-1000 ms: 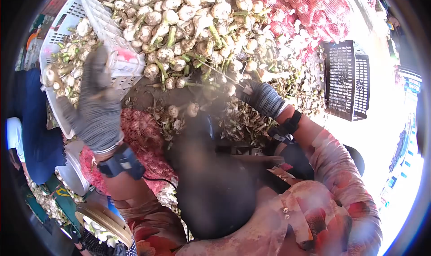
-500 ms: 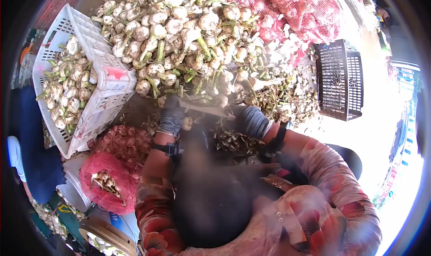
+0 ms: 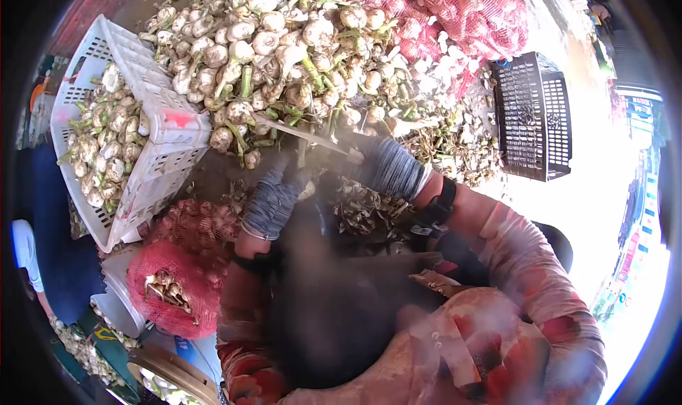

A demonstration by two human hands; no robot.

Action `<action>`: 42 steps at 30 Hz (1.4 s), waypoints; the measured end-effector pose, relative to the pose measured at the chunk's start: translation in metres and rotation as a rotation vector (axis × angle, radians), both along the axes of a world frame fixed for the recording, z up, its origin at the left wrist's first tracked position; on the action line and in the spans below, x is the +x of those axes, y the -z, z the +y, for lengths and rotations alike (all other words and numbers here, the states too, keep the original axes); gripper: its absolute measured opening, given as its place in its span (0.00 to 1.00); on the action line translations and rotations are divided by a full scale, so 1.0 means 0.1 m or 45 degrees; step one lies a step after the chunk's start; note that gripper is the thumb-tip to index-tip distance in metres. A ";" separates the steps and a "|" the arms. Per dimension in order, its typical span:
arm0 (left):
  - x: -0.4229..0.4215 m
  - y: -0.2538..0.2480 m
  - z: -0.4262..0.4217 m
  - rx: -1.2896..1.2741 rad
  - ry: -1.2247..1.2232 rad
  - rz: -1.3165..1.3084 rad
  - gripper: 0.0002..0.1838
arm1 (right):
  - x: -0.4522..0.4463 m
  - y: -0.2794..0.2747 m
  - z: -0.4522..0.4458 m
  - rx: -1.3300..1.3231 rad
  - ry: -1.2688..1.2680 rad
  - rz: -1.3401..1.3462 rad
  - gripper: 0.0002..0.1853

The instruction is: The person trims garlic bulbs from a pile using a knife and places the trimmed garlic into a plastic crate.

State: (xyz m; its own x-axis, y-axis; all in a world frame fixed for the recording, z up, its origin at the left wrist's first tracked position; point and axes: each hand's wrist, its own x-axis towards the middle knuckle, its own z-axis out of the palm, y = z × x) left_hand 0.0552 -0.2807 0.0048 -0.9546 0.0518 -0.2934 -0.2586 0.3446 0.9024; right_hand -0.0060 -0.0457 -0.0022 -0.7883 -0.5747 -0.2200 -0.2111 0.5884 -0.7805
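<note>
My right hand (image 3: 369, 162), in a grey glove, is closed around the handle end of a knife (image 3: 302, 133). Its long pale blade points left, over the edge of the garlic heap (image 3: 270, 46). Close by on the left, my left hand (image 3: 275, 192), also gloved, has its fingers closed on a garlic bulb (image 3: 307, 190). A stem (image 3: 302, 153) rises beside the fingers, just under the blade. Blur and haze partly hide the fingertips of both hands. The heaped bulbs are whitish and soiled, with green stems.
A white crate (image 3: 153, 92) with garlic stands tilted at left. Red mesh sacks (image 3: 177, 291) lie below it, and more filled sacks (image 3: 462, 14) lie behind the heap. A black crate (image 3: 533, 117) is at right. Trimmings (image 3: 455, 156) litter the ground. Another person's leg (image 3: 60, 249) shows at far left.
The knife has moved up and left, its blade now slanting more steeply across the heap's edge. My left hand has turned and dropped slightly, with the bulb shifting a little right.
</note>
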 end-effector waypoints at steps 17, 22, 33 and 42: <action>0.30 0.50 -0.40 0.148 0.302 -0.036 0.18 | 0.09 0.56 0.55 0.093 -0.151 -0.179 0.17; 0.16 0.38 -0.17 -0.632 0.644 0.904 0.24 | -0.12 -0.47 -0.39 0.207 -0.163 -0.278 0.23; 0.00 0.15 -0.11 0.847 -0.155 -0.050 0.28 | 0.22 0.06 -0.60 -0.407 0.465 -0.863 0.14; -0.02 0.35 -0.31 -0.562 0.422 0.705 0.18 | 0.06 -0.18 -0.20 -0.035 0.021 -0.079 0.19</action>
